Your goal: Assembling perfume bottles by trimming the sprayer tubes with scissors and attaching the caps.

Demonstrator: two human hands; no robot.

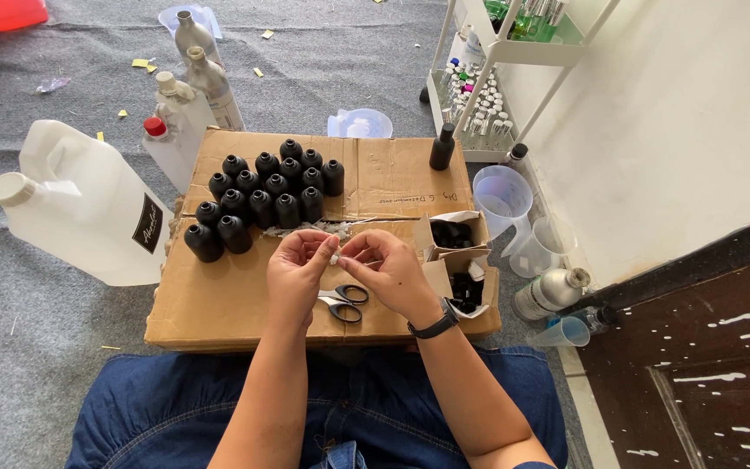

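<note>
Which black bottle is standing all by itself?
The tall slim black bottle at the far right of the cardboard, near the white rack. The other black bottles stand packed together in a cluster on the left.

Black label (147, 224) on white jug (80, 204); open small cartons (455, 257) at right

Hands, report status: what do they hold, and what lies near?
Left hand and right hand pinch a small white piece together. Scissors lie below on the cardboard. Black bottles stand beyond, clear.
</note>
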